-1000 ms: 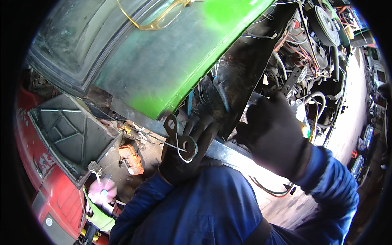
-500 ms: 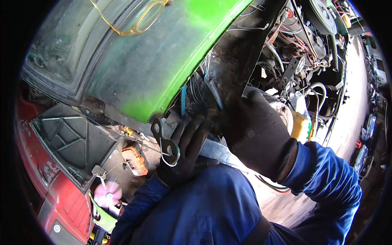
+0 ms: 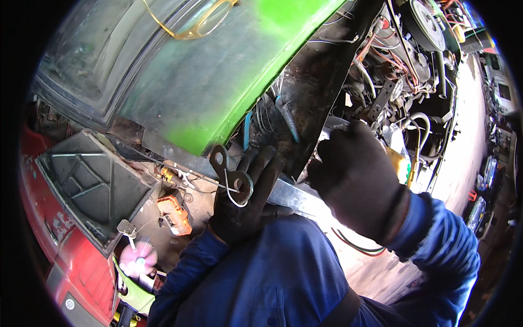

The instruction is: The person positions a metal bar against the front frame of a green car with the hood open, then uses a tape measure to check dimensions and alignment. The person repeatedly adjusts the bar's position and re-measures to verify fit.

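Note:
My left hand, in a black glove, rests by the lower corner of a green car panel. Its fingers are stretched toward a dark inner panel, their tips against the shadowed area there. A dark flat metal bracket with two holes overlaps that hand's outer side, and a thin white wire curves across it. My right hand, also gloved, is raised and closed in a fist; whatever it might hold is hidden. Beyond the left fingertips are two blue strips and thin loose wires.
Yellow-framed glasses lie on the car's upper panel. An engine bay with hoses and wiring is at the right. At lower left are an orange tool-like object, a pinkish disc and a red car body.
My right hand has drawn right, away from the dark panel and my left hand. The left hand and the bracket stay together, with the whole view shifted slightly.

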Demonstrator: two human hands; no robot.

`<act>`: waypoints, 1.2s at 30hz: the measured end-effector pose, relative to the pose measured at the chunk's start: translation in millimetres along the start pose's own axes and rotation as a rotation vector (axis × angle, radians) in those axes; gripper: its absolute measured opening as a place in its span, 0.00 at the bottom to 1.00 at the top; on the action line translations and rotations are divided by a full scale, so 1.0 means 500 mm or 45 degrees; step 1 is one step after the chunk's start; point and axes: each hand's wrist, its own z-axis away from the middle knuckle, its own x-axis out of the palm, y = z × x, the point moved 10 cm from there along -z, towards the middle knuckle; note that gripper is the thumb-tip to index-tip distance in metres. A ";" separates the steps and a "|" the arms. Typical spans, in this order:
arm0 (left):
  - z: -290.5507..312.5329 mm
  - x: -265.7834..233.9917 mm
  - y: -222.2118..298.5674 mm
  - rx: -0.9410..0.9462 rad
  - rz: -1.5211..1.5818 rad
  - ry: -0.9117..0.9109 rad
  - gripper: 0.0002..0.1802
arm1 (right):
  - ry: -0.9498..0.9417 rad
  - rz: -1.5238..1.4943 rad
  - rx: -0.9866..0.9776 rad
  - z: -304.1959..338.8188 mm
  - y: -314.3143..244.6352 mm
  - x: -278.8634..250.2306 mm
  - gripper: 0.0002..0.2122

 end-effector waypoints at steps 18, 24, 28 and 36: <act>0.005 0.007 -0.001 0.005 -0.095 -0.003 0.62 | 0.131 0.002 0.010 -0.007 0.000 0.057 0.05; 0.000 0.006 -0.002 0.013 -0.055 -0.004 0.64 | 0.184 -0.098 0.084 0.009 0.020 -0.002 0.04; 0.000 0.010 -0.005 -0.012 0.016 -0.051 0.65 | -0.184 -0.175 0.134 0.107 0.023 -0.071 0.09; -0.006 0.005 0.007 -0.002 0.007 -0.024 0.65 | 0.359 -0.599 1.138 0.404 0.123 -0.061 0.32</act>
